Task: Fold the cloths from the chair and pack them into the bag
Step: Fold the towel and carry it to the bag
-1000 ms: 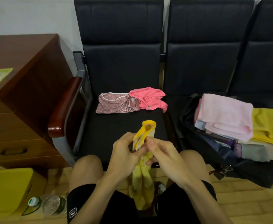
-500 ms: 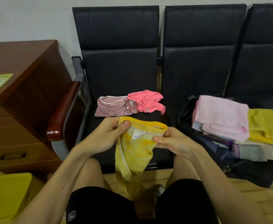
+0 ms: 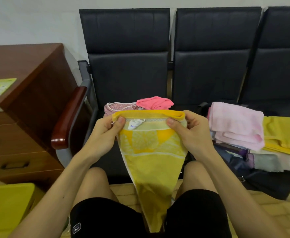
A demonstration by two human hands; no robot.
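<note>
- The left hand [image 3: 104,133] pinched the top hem of the yellow cloth [image 3: 151,162] at its left corner, thumb on the near side and fingers curled behind.
- The right hand [image 3: 192,134] pinched the same hem at its right corner in the same way.
- The cloth was held up above the front of the chair [image 3: 128,74] seat, its hem stretched level between the hands. It hung down, narrowing to a point between the person's knees, with a white label showing under the hem.
- Behind it, on the seat, lay a speckled cloth [image 3: 118,107] and a coral cloth [image 3: 155,102], touching each other.
- On the next seat to the right sat a dark bag [image 3: 269,184] holding a stack of folded cloths, with a pale pink towel [image 3: 235,124] on top and a yellow towel [image 3: 280,134] beside it.
- A wooden desk [image 3: 29,103] stood left of the chair, with a yellow box [image 3: 6,206] on the floor near it.
</note>
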